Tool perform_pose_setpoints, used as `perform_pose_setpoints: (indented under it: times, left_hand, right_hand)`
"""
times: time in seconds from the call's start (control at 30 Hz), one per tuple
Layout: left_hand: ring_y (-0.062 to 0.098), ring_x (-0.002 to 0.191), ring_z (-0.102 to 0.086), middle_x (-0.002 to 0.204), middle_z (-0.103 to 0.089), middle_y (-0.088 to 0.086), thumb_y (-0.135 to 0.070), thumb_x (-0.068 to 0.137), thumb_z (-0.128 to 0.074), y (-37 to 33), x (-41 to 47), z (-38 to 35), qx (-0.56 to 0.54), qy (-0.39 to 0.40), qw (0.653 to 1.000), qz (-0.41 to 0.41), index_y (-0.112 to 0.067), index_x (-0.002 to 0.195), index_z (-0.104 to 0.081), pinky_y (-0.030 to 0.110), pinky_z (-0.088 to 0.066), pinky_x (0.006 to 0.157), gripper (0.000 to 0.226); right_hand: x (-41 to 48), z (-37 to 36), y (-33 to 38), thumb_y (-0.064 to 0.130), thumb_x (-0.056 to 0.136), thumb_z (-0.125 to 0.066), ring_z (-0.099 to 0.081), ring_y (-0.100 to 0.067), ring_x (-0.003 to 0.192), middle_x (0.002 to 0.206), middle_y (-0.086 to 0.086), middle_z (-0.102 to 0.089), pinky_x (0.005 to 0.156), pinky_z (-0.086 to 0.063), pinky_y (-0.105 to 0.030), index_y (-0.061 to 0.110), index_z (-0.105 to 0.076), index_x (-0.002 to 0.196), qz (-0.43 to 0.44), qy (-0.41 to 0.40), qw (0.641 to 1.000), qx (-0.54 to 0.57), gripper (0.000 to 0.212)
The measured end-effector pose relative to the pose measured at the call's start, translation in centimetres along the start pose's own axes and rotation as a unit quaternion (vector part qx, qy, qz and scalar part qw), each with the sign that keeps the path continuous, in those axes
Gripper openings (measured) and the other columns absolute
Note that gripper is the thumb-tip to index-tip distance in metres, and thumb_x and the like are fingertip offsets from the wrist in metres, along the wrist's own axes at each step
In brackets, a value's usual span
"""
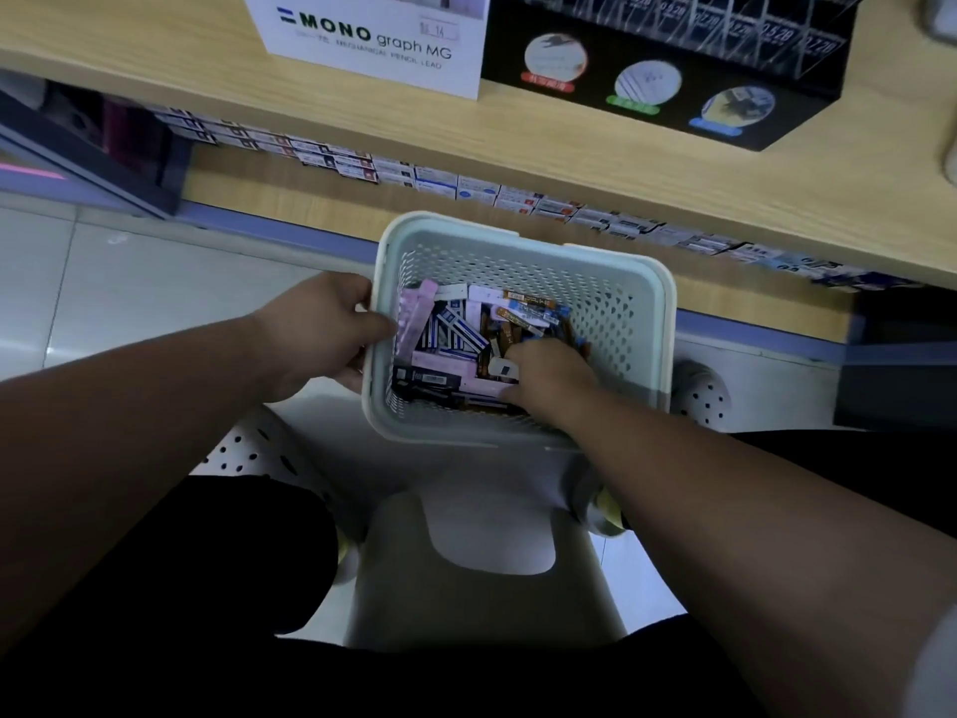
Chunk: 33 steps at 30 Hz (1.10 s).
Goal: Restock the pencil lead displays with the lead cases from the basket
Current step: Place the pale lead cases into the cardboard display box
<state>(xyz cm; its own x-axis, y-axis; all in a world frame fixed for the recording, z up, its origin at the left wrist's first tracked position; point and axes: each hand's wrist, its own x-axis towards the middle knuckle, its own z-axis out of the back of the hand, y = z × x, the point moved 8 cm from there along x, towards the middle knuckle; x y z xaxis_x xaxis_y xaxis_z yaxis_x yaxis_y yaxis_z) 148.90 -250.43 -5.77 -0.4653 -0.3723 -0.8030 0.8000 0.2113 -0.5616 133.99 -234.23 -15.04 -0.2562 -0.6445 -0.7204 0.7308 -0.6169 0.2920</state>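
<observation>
A pale green perforated basket (611, 313) sits in front of me, holding several pencil lead cases (455, 323) in pink, blue-white, orange and black. My left hand (321, 339) grips the basket's left rim, thumb inside. My right hand (549, 380) reaches down into the basket among the cases, fingers curled over a white-and-dark case (503, 366); whether it actually holds it I cannot tell. On the wooden shelf above stand a white MONO graph MG display (373, 38) and a black display with clear compartments (673, 49).
A lower shelf edge carries a row of small boxed goods (466, 186). The basket rests on a white stool (466, 536) between my knees. A dark fixture (88, 147) stands at the left, and a tiled floor (155, 282) lies below it.
</observation>
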Motion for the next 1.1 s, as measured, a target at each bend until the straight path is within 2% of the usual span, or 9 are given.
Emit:
perform_pose_setpoints:
  times: [0.13, 0.3, 0.37, 0.43, 0.67, 0.83, 0.9, 1.03, 1.1]
  left_hand:
    - [0.034, 0.078, -0.074, 0.097, -0.073, 0.021, -0.004, 0.096, -0.056, -0.8, -0.2, 0.0, 0.02, 0.002, 1.0, -0.012, -0.005, 0.113, -0.065, 0.046, -0.063, 0.066, 0.02]
    - [0.035, 0.077, -0.074, 0.097, -0.072, 0.023, -0.004, 0.095, -0.058, -1.6, -0.6, -0.2, 0.02, 0.01, 0.999, -0.023, -0.003, 0.115, -0.063, 0.048, -0.063, 0.068, 0.021]
    - [0.036, 0.078, -0.073, 0.097, -0.072, 0.024, -0.004, 0.095, -0.059, -1.7, -0.8, -0.4, 0.023, 0.01, 0.999, -0.027, -0.001, 0.114, -0.063, 0.05, -0.062, 0.07, 0.02]
    - [0.036, 0.077, -0.073, 0.096, -0.072, 0.025, -0.005, 0.094, -0.06, -1.7, -0.9, -0.6, 0.027, 0.012, 0.999, -0.031, -0.002, 0.112, -0.064, 0.049, -0.063, 0.068, 0.019]
    - [0.036, 0.078, -0.073, 0.094, -0.073, 0.023, -0.006, 0.094, -0.06, -1.3, -0.6, -0.6, 0.027, 0.033, 0.999, -0.025, -0.002, 0.111, -0.066, 0.044, -0.063, 0.065, 0.018]
    - [0.036, 0.078, -0.073, 0.094, -0.074, 0.023, -0.004, 0.095, -0.06, -1.3, -0.5, -0.8, 0.014, 0.05, 0.998, -0.026, -0.004, 0.114, -0.066, 0.038, -0.062, 0.061, 0.02]
    - [0.034, 0.075, -0.073, 0.094, -0.073, 0.024, -0.005, 0.095, -0.062, -1.8, -0.6, -0.9, 0.005, 0.066, 0.997, -0.033, -0.002, 0.114, -0.066, 0.034, -0.06, 0.057, 0.02]
    - [0.029, 0.07, -0.068, 0.09, -0.073, 0.023, -0.009, 0.093, -0.065, -2.3, -0.9, -2.0, 0.029, 0.098, 0.993, -0.057, -0.002, 0.108, -0.068, 0.029, -0.054, 0.048, 0.017]
    - [0.035, 0.073, -0.069, 0.09, -0.073, 0.025, -0.008, 0.094, -0.064, -2.0, -0.8, -2.5, 0.035, 0.098, 0.993, -0.058, -0.002, 0.105, -0.068, 0.031, -0.056, 0.051, 0.013]
  right_hand:
    - [-0.1, 0.2, 0.6, 0.029, 0.088, -0.077, -0.056, -0.023, 0.085, 0.085, -0.002, -0.051, 0.068, -0.039, -0.029, 0.016, -0.055, 0.088, 0.024, 0.016, 1.0, -0.012, 0.025]
    - [-0.5, -0.5, 0.9, 0.018, 0.087, -0.075, -0.062, -0.027, 0.094, 0.096, -0.006, -0.061, 0.068, -0.039, -0.028, 0.013, -0.066, 0.108, 0.06, 0.042, 0.997, 0.018, 0.024]
    - [-0.4, -0.8, 1.0, 0.017, 0.086, -0.074, -0.06, -0.026, 0.087, 0.087, -0.002, -0.058, 0.061, -0.038, -0.028, 0.017, -0.06, 0.086, 0.062, 0.063, 0.996, 0.006, 0.014]
    - [-0.2, -1.1, 1.1, 0.024, 0.086, -0.076, -0.054, -0.02, 0.072, 0.074, 0.004, -0.049, 0.053, -0.031, -0.028, 0.026, -0.046, 0.07, 0.056, 0.075, 0.996, 0.011, 0.034]
    - [-0.8, -1.3, 1.8, 0.03, 0.091, -0.073, -0.05, -0.016, 0.066, 0.071, 0.003, -0.049, 0.052, -0.031, -0.028, 0.025, -0.046, 0.069, 0.063, 0.133, 0.989, 0.016, 0.036]
    - [-0.4, 0.5, 1.6, 0.034, 0.1, -0.06, -0.052, -0.021, 0.08, 0.09, 0.001, -0.051, 0.066, -0.037, -0.031, 0.011, -0.058, 0.109, 0.055, 0.122, 0.988, 0.079, 0.025]
    - [-0.2, 1.5, 1.7, 0.031, 0.099, -0.06, -0.055, -0.021, 0.088, 0.106, 0.005, -0.055, 0.067, -0.039, -0.029, 0.015, -0.046, 0.137, 0.049, 0.083, 0.988, 0.121, 0.043]
    - [0.5, 2.3, 1.7, 0.034, 0.1, -0.057, -0.057, -0.028, 0.094, 0.121, -0.011, -0.06, 0.068, -0.043, -0.032, 0.015, -0.026, 0.154, 0.022, 0.023, 0.993, 0.117, 0.065]
    - [0.6, 1.8, 1.4, 0.035, 0.1, -0.057, -0.061, -0.028, 0.089, 0.114, -0.014, -0.063, 0.068, -0.048, -0.034, 0.019, -0.011, 0.161, 0.006, 0.025, 0.993, 0.118, 0.078]
